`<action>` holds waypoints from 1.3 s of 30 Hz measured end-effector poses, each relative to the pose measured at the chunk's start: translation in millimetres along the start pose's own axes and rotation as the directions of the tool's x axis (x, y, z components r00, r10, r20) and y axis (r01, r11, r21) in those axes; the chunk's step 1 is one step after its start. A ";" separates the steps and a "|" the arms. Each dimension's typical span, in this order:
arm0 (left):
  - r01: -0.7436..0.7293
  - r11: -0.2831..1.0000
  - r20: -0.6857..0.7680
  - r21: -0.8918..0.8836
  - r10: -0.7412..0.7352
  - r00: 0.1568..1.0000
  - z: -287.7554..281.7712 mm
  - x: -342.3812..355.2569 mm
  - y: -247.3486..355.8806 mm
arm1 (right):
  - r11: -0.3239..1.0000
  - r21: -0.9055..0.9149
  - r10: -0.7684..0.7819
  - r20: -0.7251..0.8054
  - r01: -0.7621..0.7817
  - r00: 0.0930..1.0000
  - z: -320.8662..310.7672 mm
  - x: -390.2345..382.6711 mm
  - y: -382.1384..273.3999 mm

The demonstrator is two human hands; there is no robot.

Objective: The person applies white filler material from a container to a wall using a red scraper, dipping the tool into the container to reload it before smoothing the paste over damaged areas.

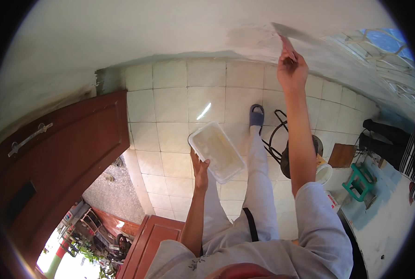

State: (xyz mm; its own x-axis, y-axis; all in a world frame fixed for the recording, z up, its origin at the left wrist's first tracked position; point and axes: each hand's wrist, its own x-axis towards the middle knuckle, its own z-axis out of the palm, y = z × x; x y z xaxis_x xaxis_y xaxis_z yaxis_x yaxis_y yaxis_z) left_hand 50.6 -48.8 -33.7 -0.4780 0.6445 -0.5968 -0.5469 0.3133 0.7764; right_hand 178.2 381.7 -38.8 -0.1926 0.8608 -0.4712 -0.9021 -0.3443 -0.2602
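My right hand [292, 70] is stretched up to the wall, its fingers closed round the handle of a putty knife [285, 31]. The blade lies at the pale wall [170, 30], beside a darker, damp-looking patch [247, 38]. Lower down, my left hand [200, 171] grips a shallow white plastic tub [200, 131] by its left side, the thumb over the rim. The tub is tilted, and a thin off-white layer shows on its bottom; I cannot tell what it is.
At left stands an open red-brown door [91, 135]. Black cable or hose [271, 142] loops on the tiled floor [170, 102] by my slipper [256, 116]. A pale bucket [325, 173], green stool [359, 182] and another person's dark-clothed legs [388, 139] are right, a grilled window [385, 43] above.
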 end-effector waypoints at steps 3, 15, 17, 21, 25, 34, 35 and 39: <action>0.005 0.999 -0.015 -0.039 -0.005 1.000 4.8 -0.2 0.7 | 0.991 0.128 0.021 0.130 -0.038 0.991 -40.6 -5.0 -3.5; 0.017 1.000 0.028 -0.013 -0.017 0.999 38.8 9.9 0.1 | 0.979 -0.173 0.060 -0.256 -0.107 0.965 -38.5 85.6 19.7; 0.017 1.000 0.045 0.014 -0.018 0.999 44.0 9.4 1.0 | 0.991 -0.116 0.042 -0.228 -0.070 0.973 -23.2 87.6 -5.4; 0.018 1.000 0.071 0.021 -0.020 0.997 48.6 8.6 -4.1 | 0.996 -0.028 0.082 -0.138 -0.087 0.987 -24.5 49.8 -37.6; 0.021 0.999 0.071 0.036 -0.024 0.997 60.1 5.1 -4.0 | 0.998 0.069 0.007 -0.093 0.000 0.996 -61.9 19.5 -50.6; 0.057 0.998 0.020 0.030 -0.058 0.998 69.0 5.0 -0.1 | 0.818 -0.466 0.231 -0.271 -0.337 0.934 -85.3 53.6 55.5; 0.057 0.998 0.020 0.029 -0.057 0.998 70.5 4.2 -0.3 | 0.860 -0.399 0.199 -0.315 -0.319 0.928 -73.9 55.9 62.0; 0.033 0.999 0.017 0.021 -0.034 0.999 71.4 6.5 -0.2 | 0.943 -0.278 0.148 -0.136 -0.181 0.980 -41.2 70.4 36.5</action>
State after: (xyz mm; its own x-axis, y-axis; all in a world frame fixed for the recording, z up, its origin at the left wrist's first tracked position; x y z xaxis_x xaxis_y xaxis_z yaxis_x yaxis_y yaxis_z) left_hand 96.6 5.2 -23.3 -0.4476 0.6451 -0.6192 -0.5481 0.3492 0.7600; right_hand 147.6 414.3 -116.2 -0.2701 0.7413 -0.6144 -0.7090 -0.5849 -0.3940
